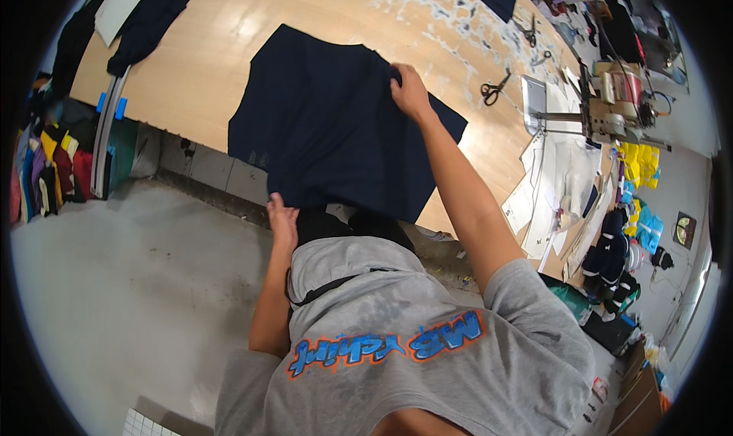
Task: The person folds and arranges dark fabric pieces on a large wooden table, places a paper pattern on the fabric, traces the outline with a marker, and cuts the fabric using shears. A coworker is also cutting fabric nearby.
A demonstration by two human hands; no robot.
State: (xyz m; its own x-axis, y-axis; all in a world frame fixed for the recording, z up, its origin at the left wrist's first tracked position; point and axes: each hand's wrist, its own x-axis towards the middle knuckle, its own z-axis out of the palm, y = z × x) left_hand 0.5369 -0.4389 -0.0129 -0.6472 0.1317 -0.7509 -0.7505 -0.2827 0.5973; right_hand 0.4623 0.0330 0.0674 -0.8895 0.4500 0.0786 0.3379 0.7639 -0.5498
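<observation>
A navy fabric panel (328,123) with curved cut edges lies on the wooden table (206,62), its near part reaching past the table's front edge above my legs. Folds run across its middle. My left hand (282,221) is at the panel's near left corner, fingers closed on the edge. Farther off, my right hand (410,92) is at the panel's upper right side, with thumb and bent fingers pinching the cloth. Part of the fabric's right side lies behind my right forearm.
Black scissors (495,88) lie right of the panel, with more scissors (528,31) farther back. Paper patterns (546,176) and a machine (622,92) stand at the right. A metal rail (107,138) with blue clips is at the table's left end, near dark cloth (153,24).
</observation>
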